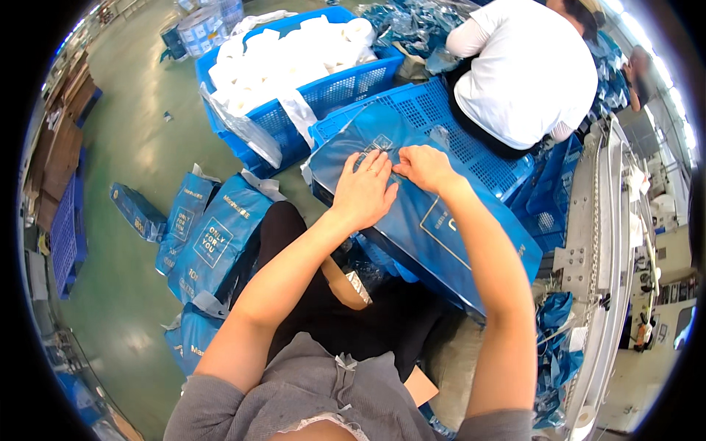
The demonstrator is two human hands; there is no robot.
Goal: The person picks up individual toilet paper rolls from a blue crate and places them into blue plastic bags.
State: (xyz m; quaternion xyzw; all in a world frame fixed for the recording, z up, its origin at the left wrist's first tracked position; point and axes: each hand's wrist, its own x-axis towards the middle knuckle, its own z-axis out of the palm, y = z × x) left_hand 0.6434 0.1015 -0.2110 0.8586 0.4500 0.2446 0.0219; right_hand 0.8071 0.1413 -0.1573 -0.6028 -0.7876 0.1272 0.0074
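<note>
A large blue plastic package [423, 213] with gold print lies slantwise in front of me, on an upturned blue crate [423, 110]. My left hand [365, 187] rests on its film, fingers stretched out and lying flat. Close beside those fingertips, my right hand [425, 167] is closed, with thumb and fingertips pinching the package's film. The exact spot it grips is partly hidden under the fingers. A strip of brown tape or card [346, 284] shows near my knees.
Several filled blue packages [209, 239] stand on the green floor at left. Beyond is a blue basket [283, 110] heaped with white rolls [294, 62]. A person in a white top [526, 73] sits at far right, beside a metal conveyor frame [596, 242]. Loose blue film [555, 353] lies at right.
</note>
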